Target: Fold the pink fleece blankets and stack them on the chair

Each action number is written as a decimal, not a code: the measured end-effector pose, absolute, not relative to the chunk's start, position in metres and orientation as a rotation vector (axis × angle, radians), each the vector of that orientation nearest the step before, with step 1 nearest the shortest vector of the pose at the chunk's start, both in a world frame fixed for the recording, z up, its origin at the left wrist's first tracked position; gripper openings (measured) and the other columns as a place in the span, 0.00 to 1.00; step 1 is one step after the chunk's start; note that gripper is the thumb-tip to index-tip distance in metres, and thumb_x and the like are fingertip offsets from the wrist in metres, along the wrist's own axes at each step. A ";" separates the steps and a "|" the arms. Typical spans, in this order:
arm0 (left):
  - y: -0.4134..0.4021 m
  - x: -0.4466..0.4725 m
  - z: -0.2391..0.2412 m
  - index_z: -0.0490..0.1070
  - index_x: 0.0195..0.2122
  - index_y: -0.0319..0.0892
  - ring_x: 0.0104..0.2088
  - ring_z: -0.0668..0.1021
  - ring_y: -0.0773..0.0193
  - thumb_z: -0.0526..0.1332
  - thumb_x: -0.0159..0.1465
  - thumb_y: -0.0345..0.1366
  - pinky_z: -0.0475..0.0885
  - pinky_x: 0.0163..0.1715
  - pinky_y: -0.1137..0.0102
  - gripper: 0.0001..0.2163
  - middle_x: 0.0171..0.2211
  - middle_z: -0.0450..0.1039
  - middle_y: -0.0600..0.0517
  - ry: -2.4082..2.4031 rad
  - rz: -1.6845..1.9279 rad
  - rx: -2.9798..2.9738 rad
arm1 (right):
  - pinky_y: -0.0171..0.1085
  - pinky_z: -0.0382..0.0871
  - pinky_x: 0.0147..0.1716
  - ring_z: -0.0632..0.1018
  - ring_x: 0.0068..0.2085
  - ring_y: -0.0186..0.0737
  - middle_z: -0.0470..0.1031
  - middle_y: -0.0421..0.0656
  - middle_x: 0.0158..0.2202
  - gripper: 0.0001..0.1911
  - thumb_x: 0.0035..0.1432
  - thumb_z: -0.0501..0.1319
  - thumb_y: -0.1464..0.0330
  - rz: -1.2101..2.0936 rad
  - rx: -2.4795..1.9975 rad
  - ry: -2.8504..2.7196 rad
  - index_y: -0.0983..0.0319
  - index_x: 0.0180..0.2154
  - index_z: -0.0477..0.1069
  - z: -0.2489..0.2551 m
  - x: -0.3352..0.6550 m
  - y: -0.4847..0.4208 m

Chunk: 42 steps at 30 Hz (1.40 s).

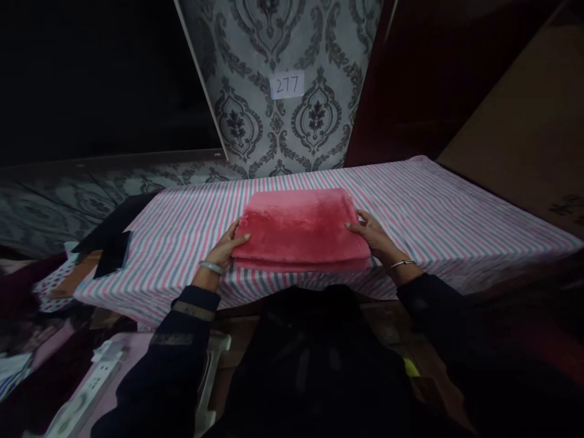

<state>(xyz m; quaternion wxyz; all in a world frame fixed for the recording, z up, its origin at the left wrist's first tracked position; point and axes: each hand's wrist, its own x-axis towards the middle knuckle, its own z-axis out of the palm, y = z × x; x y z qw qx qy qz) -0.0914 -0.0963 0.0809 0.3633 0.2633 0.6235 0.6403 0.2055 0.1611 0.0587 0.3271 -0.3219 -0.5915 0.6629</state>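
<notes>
A folded red and pink cloth [301, 231] lies in several layers on the striped tablecloth [424, 207], near the front edge of the table. Its colour fades from pale pink at the back to deep red in front. My left hand [223, 248] grips the left side, thumb on top and fingers partly hidden beneath. At the opposite side, my right hand [376, 236] pinches the cloth in the same way, thumb above. What kind of cloth article it is, I cannot make out.
Behind the table, patterned wallpaper bears a paper marked 277 [287, 84]. A dark screen [100, 79] hangs at the left, and a brown panel [524, 121] stands at the right. Below left are a white power strip [89, 389] and a dark flat object [113, 254].
</notes>
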 end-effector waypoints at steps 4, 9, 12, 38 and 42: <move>-0.106 -0.097 0.077 0.72 0.59 0.42 0.49 0.83 0.48 0.77 0.48 0.41 0.80 0.49 0.60 0.36 0.50 0.81 0.41 1.596 1.573 0.638 | 0.47 0.80 0.43 0.84 0.42 0.52 0.83 0.49 0.45 0.34 0.47 0.72 0.57 1.811 -0.847 -1.640 0.60 0.54 0.70 0.051 0.217 0.165; -0.101 -0.119 0.098 0.65 0.67 0.41 0.64 0.73 0.43 0.73 0.56 0.46 0.71 0.61 0.56 0.39 0.65 0.69 0.37 2.008 1.467 0.682 | 0.56 0.63 0.66 0.69 0.67 0.58 0.69 0.55 0.65 0.36 0.61 0.62 0.51 1.260 -1.006 -1.977 0.63 0.64 0.66 0.073 0.214 0.189; -0.068 -0.125 0.123 0.62 0.70 0.40 0.72 0.60 0.46 0.67 0.62 0.48 0.59 0.69 0.56 0.36 0.72 0.58 0.40 2.296 1.396 1.010 | 0.55 0.46 0.72 0.55 0.73 0.57 0.58 0.55 0.72 0.40 0.66 0.55 0.48 0.824 -0.895 -2.183 0.68 0.69 0.60 0.103 0.171 0.204; 0.027 -0.091 0.073 0.55 0.73 0.36 0.73 0.56 0.42 0.43 0.74 0.50 0.71 0.59 0.46 0.32 0.74 0.52 0.37 2.919 0.230 1.392 | 0.56 0.46 0.69 0.57 0.72 0.57 0.59 0.61 0.70 0.36 0.74 0.39 0.55 0.126 -1.173 -2.418 0.74 0.69 0.59 0.036 0.093 0.193; 0.026 -0.090 0.075 0.56 0.72 0.36 0.72 0.57 0.42 0.43 0.74 0.50 0.68 0.60 0.45 0.31 0.73 0.52 0.35 2.912 0.270 1.400 | 0.56 0.47 0.69 0.57 0.72 0.57 0.60 0.61 0.70 0.35 0.74 0.40 0.55 0.102 -1.167 -2.414 0.73 0.68 0.60 0.038 0.093 0.192</move>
